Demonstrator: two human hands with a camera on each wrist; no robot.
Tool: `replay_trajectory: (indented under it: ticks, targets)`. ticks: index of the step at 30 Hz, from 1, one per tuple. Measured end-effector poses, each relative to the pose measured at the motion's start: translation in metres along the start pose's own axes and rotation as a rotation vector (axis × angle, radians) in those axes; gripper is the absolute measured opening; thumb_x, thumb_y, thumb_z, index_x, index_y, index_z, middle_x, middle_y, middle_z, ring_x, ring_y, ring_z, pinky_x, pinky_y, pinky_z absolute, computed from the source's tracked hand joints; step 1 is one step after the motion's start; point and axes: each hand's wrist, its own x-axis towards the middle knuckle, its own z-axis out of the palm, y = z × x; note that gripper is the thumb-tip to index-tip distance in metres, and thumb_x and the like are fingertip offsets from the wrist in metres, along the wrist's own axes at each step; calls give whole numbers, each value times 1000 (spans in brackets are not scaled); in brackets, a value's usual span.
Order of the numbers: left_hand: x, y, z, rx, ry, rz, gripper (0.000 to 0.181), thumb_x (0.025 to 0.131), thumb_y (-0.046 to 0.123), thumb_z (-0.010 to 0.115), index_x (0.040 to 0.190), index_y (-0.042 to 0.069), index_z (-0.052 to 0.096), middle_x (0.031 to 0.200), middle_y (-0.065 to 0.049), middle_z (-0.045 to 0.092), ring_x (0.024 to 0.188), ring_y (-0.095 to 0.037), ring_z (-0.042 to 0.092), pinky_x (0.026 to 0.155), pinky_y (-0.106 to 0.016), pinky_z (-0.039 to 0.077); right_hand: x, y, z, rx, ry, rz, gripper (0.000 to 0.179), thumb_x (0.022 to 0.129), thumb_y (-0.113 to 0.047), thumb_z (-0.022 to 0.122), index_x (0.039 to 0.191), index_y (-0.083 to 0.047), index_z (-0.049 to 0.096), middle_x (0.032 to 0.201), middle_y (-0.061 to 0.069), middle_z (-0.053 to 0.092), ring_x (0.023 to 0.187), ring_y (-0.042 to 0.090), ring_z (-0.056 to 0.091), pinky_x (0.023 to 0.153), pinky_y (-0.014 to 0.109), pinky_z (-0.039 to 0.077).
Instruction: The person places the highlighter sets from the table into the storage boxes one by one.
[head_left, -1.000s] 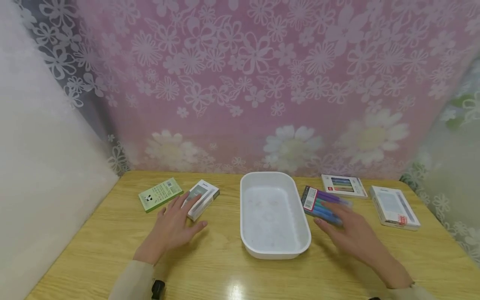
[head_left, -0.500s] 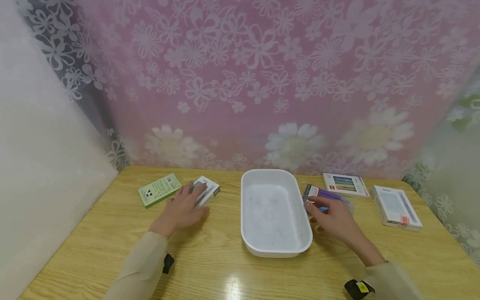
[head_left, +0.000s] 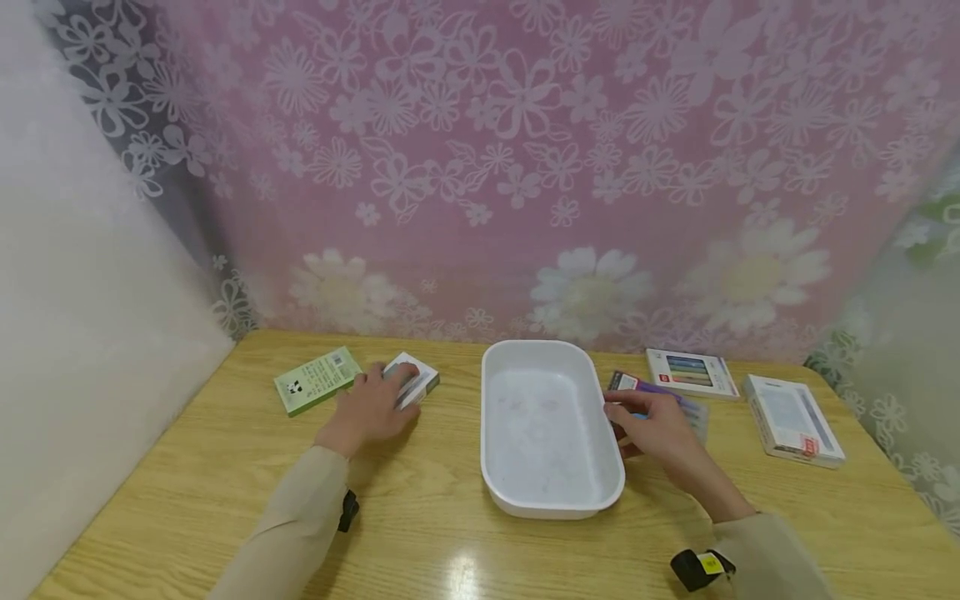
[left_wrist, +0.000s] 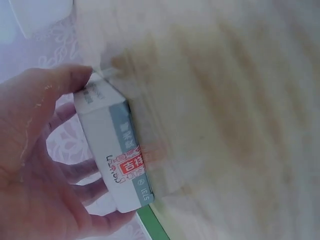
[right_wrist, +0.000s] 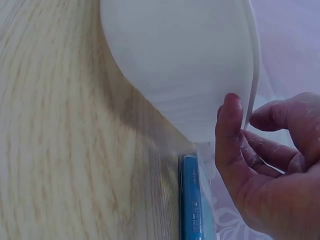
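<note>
White plastic tray: upright on the wooden table, between the hands; long axis from 12 to 6 o'clock in the head view, rounded corners at both ends.
Right hand: at the tray's 3 o'clock edge, thumb and fingers narrow about the rim; they appear to pinch it, though some fingertips are partly hidden.
Left hand: grips the white-and-grey cardboard box, thumb against one end, other fingers reaching behind.
White-and-grey cardboard box: between 9 and 10 o'clock of the tray, apart from it; long axis from 7 to 1 o'clock.
Pen pack, clear plastic with purple and blue pens: just beside the tray near 3 o'clock, partly under the right hand.
Tray risk: a pull toward 3 o'clock could drive it into the pen pack; lifting by one edge could tip it.
Box risk: a loose thumb could let it slip, and a push toward 9 o'clock could knock the flat green cardboard box beside it.
</note>
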Motion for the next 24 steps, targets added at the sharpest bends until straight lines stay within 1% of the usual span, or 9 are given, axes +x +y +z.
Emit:
replay_trajectory:
  ticks: [2,5,9,14,17,24]
  targets:
    - [3,0,-1,7,18,6,50,99,41,61,146,28,47,152,-31,39,129,-53,46,91,-78,42,0,0,1,24,-4,10,49,105,-22,56,145,6,51,99,11,73,74,18,72,67,35,64]
    - [6,2,-3,10,30,9,47,97,40,63,141,28,51,146,-31,43,125,-51,47,88,-77,44,1,-1,1,54,-15,18,49,105,-20,56,146,6,49,93,6,72,72,16,70,65,32,63]
    - [8,4,-5,9,28,0,45,97,38,63,138,27,51,141,-30,45,118,-49,48,86,-76,44,1,-2,1,83,-28,26,51,105,-21,57,147,6,48,88,4,71,71,14,67,63,31,62]
    - [11,6,-4,1,33,-23,43,95,38,65,135,28,53,138,-29,45,110,-45,48,84,-75,44,2,-4,2,83,-28,34,54,103,-24,61,147,5,49,91,3,68,71,14,67,61,30,61]
    - [13,6,-4,-2,28,-30,43,94,39,66,133,28,52,137,-29,45,108,-44,47,82,-74,45,2,-3,2,90,-25,39,54,102,-23,63,147,4,49,94,4,68,72,14,67,61,30,61]
    - [19,8,-5,8,-2,-50,45,93,41,67,132,28,50,135,-27,44,107,-45,48,80,-74,45,5,0,-1,154,-55,59,56,103,-23,62,150,3,45,95,1,69,77,13,68,63,29,61]
